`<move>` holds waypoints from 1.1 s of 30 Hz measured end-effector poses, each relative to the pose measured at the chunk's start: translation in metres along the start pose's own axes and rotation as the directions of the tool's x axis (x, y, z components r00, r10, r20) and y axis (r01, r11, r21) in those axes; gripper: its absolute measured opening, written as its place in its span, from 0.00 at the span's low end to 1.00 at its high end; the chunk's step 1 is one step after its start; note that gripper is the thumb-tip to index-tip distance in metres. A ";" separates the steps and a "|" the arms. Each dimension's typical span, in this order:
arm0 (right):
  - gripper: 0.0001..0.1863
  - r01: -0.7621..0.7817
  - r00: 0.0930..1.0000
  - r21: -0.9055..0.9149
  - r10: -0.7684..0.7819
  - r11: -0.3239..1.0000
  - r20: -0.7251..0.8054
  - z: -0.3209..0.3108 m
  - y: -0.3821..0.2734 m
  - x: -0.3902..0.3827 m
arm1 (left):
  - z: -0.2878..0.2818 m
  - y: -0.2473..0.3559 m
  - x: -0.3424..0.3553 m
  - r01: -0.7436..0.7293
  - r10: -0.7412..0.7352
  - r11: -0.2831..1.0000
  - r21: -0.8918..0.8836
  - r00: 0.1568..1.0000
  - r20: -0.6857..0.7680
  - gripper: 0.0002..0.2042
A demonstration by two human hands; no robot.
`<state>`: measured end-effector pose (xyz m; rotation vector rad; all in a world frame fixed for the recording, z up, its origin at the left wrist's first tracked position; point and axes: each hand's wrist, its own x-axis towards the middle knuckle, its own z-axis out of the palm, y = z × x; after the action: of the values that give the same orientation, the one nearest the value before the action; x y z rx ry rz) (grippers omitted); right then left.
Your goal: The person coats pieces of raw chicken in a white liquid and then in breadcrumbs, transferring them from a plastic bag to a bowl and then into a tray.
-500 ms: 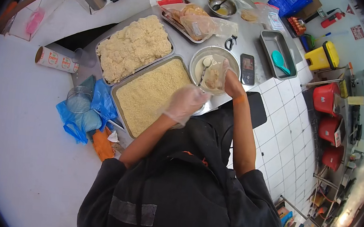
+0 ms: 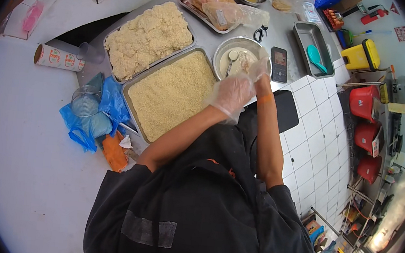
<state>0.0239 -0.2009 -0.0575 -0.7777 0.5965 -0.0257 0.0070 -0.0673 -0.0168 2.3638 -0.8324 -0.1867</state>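
My gloved left hand (image 2: 232, 93) is at the near rim of the metal bowl (image 2: 222, 49), its fingers curled and what they hold hidden. My gloved right hand (image 2: 260, 71) is at the bowl's right side, close to my left, fingers bent, any held item unclear. Pale batter (image 2: 244, 51) with lumpy pieces lies in the bowl, beside a spoon (image 2: 232, 56). Left of the bowl are a tray of breadcrumbs (image 2: 166, 96) and a tray heaped with coated pieces (image 2: 148, 36).
A phone-like device (image 2: 279, 63), scissors (image 2: 259, 33), a tray with a teal scoop (image 2: 315, 57) and bagged food (image 2: 216, 6) surround the bowl. Blue bags (image 2: 112, 103), a wire strainer (image 2: 84, 98) and a paper roll (image 2: 59, 58) lie left. Red bins (image 2: 363, 100) stand beyond the tiled floor (image 2: 311, 132).
My left hand has moved up and right toward my right hand. My right hand has risen slightly along the bowl's right side. The view has shifted slightly.
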 end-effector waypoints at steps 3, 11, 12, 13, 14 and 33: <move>0.46 -0.128 0.990 -0.105 0.121 0.986 -0.074 -0.022 0.000 0.014 | 0.000 0.020 -0.013 -0.075 0.077 0.991 -0.109 0.997 0.016 0.16; 0.39 -0.020 1.000 -0.465 0.019 0.885 -0.007 -0.086 0.005 0.065 | -0.006 0.045 -0.026 -0.169 0.201 0.927 -0.335 0.978 0.063 0.15; 0.36 0.131 0.991 -0.760 -0.071 0.636 0.111 -0.099 0.008 0.078 | -0.003 0.041 -0.027 -0.169 0.207 0.930 -0.327 0.975 0.084 0.15; 0.34 0.267 0.960 -0.922 -0.160 0.279 0.230 -0.102 0.009 0.085 | -0.003 0.035 -0.029 -0.191 0.251 0.939 -0.285 0.949 0.189 0.15; 0.30 0.415 0.875 -0.854 -0.121 -0.312 0.469 -0.109 0.004 0.089 | -0.005 0.027 -0.032 -0.221 0.291 0.943 -0.248 0.910 0.294 0.15; 0.14 0.509 0.744 -0.507 0.059 -0.695 0.666 -0.082 -0.050 0.062 | -0.048 -0.113 -0.221 0.741 -0.777 0.608 -0.285 0.630 -0.018 0.25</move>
<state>0.0434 -0.3054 -0.1004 -3.0393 -0.4671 0.0746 -0.0941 0.1601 -0.0612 2.2946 0.3285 -0.4377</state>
